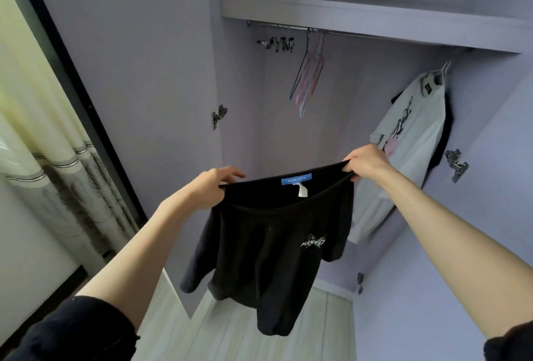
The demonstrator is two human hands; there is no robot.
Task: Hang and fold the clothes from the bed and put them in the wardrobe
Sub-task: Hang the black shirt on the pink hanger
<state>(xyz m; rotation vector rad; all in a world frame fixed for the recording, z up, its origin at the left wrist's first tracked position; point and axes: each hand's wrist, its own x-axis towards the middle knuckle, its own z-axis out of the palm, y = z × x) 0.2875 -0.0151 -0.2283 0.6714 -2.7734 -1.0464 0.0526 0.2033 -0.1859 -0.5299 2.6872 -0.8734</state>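
Your left hand point(212, 187) pinches one end of the black T-shirt's point(268, 248) neckline, fingers curled over the cloth. The shirt hangs open-necked before the open wardrobe point(288, 135), its blue "MAN CITY" label point(296, 179) and white chest print point(313, 241) showing, sleeves drooping. Your right hand point(365, 160) grips the neckline's other end, stretching it taut.

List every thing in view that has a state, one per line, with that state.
Black short-sleeved T-shirt: held up by its neckline, hanging, not on a hanger.
Left hand: grips the collar's left side.
Right hand: grips the collar's right side.
Lilac wardrobe door: open.
Pink and blue plastic hangers: empty, on the metal rail.
White printed shirt: hanging on a hanger.
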